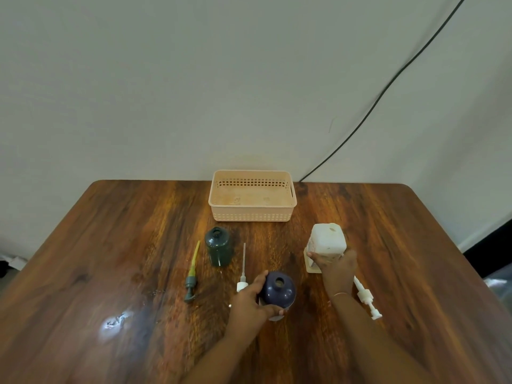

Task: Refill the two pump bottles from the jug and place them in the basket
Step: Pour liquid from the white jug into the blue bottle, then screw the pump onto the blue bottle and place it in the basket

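**Plastic bottles uncapped, both hands gripping**

Left hand (250, 299) curls round the dark blue bottle (278, 289). Bottle is round-shouldered with an open neck, lower body hidden by the fingers. Right hand (336, 268) grips the white squarish jug (328, 239) low down, covering its label. Jug is upright, right of centre. Green bottle (219, 246) stands open, apart from both hands.

White pump (243, 273) has its head behind the left hand. Green pump (191, 284) with a yellowish tube lies flat. Second white pump (365, 296) is partly behind the right forearm. Peach perforated basket (250, 214) sits at the far edge of the glossy wood table (138, 245).

Left hand (249, 300), right hand (339, 268), both curled.
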